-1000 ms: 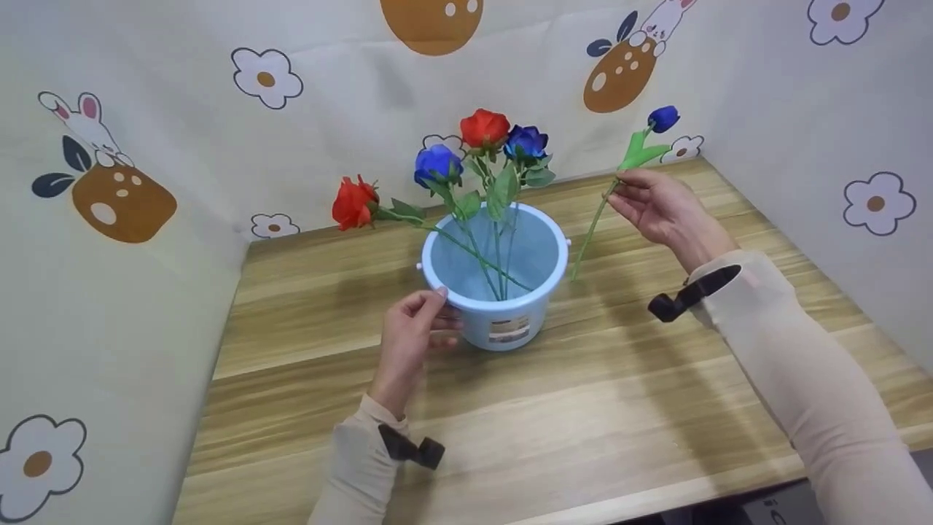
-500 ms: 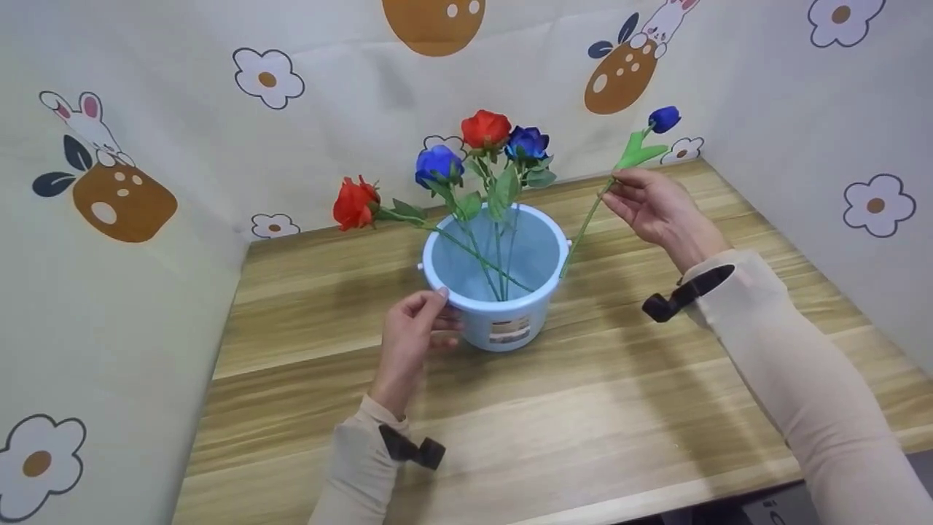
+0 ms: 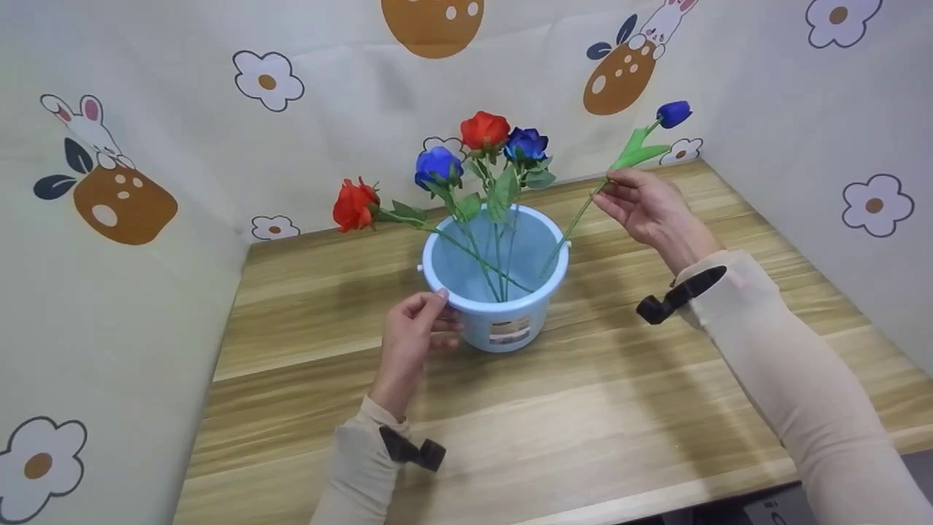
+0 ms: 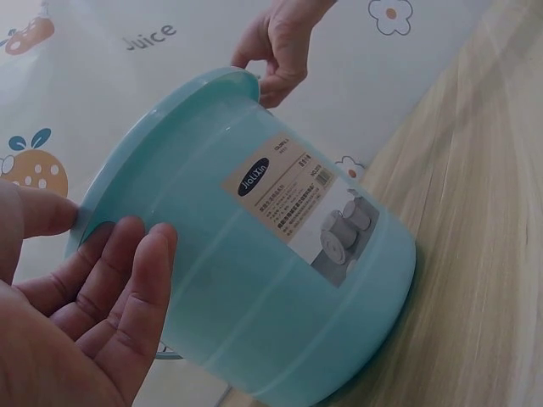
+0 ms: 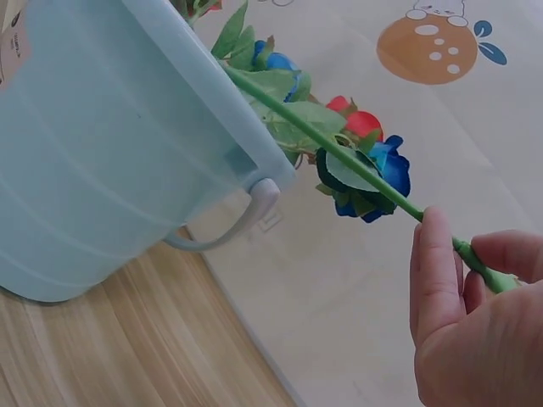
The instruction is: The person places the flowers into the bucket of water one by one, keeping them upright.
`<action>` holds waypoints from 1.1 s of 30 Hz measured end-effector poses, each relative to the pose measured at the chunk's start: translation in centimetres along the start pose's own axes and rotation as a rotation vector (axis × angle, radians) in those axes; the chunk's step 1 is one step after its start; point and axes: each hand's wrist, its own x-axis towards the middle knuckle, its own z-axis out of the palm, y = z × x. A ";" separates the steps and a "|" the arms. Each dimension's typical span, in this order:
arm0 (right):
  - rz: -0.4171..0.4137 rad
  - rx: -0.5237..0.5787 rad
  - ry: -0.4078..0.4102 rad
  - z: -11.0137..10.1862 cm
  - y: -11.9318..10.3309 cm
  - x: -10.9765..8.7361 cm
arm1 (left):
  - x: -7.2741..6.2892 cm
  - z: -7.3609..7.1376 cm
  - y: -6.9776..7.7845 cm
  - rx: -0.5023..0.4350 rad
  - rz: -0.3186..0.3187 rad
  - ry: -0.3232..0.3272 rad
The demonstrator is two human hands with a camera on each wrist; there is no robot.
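Observation:
A light blue plastic bucket (image 3: 503, 307) stands upright on the wooden table. My left hand (image 3: 410, 335) grips its near-left rim, thumb on top and fingers against the outer wall. My right hand (image 3: 652, 215) pinches an artificial blue tulip (image 3: 641, 154) by the stem below its leaves. The bloom leans up and right, while the stem's lower end reaches over the right rim into the mouth. Inside lean a red rose (image 3: 355, 205) tilted far left, a blue rose (image 3: 439, 166), a second red rose (image 3: 485, 130) and a darker blue rose (image 3: 526, 144).
The wooden table (image 3: 583, 437) meets a printed cloth backdrop (image 3: 328, 146) at the back and both sides. In the right wrist view the bucket's handle (image 5: 246, 220) hangs down its outer side. A dark object (image 3: 765, 507) shows below the table's front edge.
My right hand has moved left with the tulip, and its stem end has passed from outside the bucket to over its mouth. My left hand has stayed on the rim.

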 end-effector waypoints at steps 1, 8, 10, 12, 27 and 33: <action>-0.001 -0.002 -0.003 0.0 0.1 0.0 | 0.0 0.0 0.0 -0.001 -0.001 -0.001; -0.039 -0.031 -0.030 0.3 0.7 0.1 | 0.0 0.0 0.1 -0.008 0.001 0.003; -0.056 -0.052 -0.040 0.3 0.9 0.0 | 0.0 0.0 0.1 -0.004 0.000 0.005; -0.072 -0.080 -0.055 0.4 1.2 0.0 | -0.1 0.0 0.0 -0.001 0.003 0.004; -0.194 -0.339 -0.104 1.1 3.8 -0.2 | -0.2 0.0 0.0 -0.014 0.000 0.010; -0.251 -0.486 -0.074 1.6 5.1 -0.5 | -0.3 0.0 0.0 -0.011 -0.004 0.005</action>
